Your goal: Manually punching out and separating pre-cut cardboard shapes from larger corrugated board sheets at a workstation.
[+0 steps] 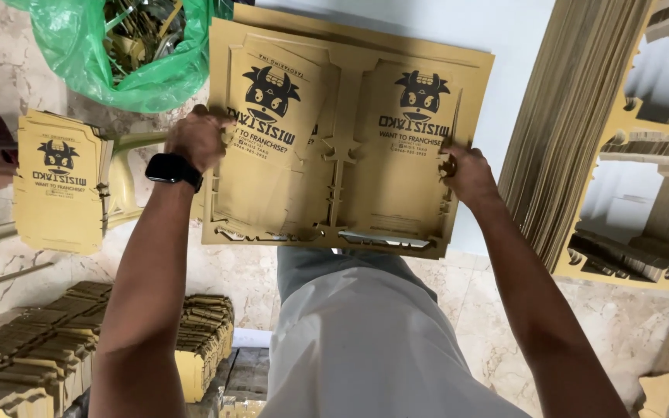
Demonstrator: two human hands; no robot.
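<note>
Fingers (195, 116) of both hands closed on card sheet (346, 128); thin bridges around die-cut blanks (269, 147) may tear crooked if pulled unevenly.

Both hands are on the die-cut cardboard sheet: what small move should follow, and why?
Probably push the left printed blank out of the sheet. The left hand presses its edge, the right hand steadies the far side, and the blank already looks partly lifted from its frame.
</note>
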